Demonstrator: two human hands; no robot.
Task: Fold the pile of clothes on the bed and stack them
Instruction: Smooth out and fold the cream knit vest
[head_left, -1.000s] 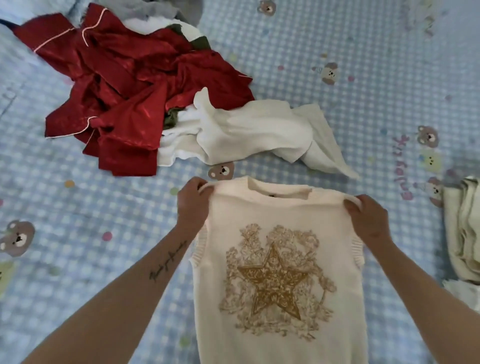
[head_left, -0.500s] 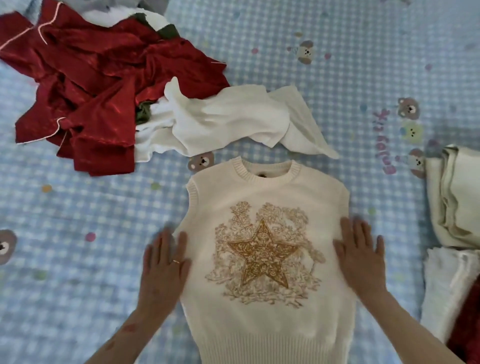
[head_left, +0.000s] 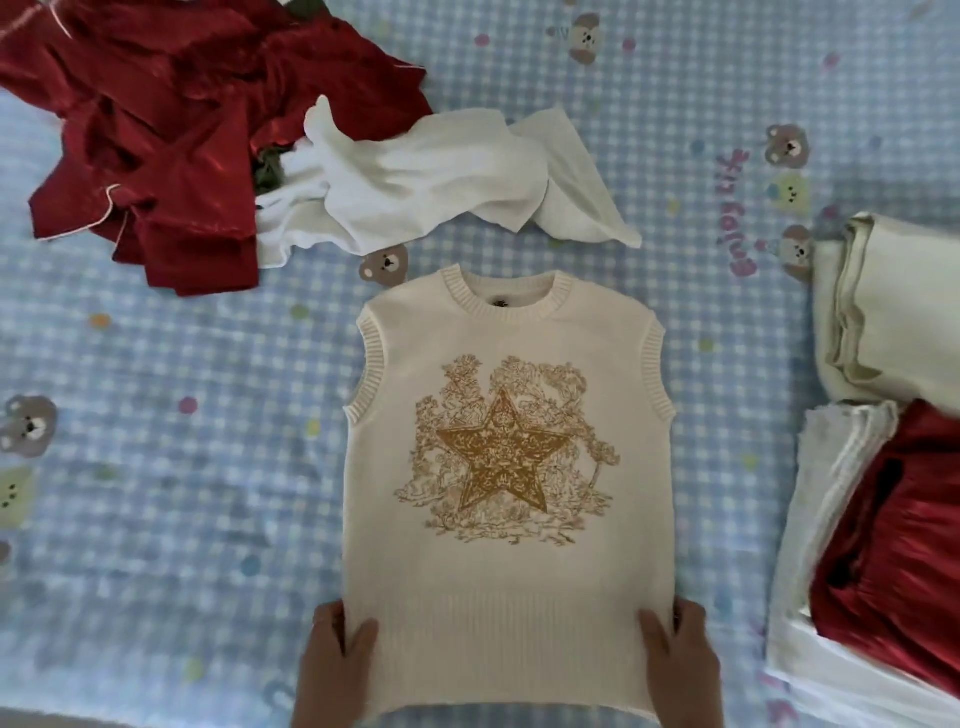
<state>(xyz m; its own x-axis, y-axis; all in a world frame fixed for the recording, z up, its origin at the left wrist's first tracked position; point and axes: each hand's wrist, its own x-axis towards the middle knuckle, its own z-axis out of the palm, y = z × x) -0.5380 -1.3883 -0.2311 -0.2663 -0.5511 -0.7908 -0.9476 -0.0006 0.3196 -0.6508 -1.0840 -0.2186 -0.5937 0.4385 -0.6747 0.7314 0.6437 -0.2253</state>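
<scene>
Vest: cream knit sleeveless vest with gold star (head_left: 506, 467), flat, collar at 12 o'clock.
Hands: left hand (head_left: 332, 665) and right hand (head_left: 680, 660) pinch hem corners, thumbs on top.
Surface: blue checked bear-print bedsheet (head_left: 182, 415).

red pile (head_left: 171, 130): cut by top edge; folded stack (head_left: 883, 467): cut by right edge | wrists: below frame

Single head-worn wide-angle view, looking steeply down and forward onto the bed with the blue-and-white checked, bear-printed sheet (head_left: 156, 467). The camera sits close above the near edge: the left hand (head_left: 332, 660) and right hand (head_left: 680, 660) enter at the bottom margin. The frame reaches the crumpled red satin pile (head_left: 171, 130) at upper left and the folded cream stack (head_left: 893, 312) at right.
</scene>
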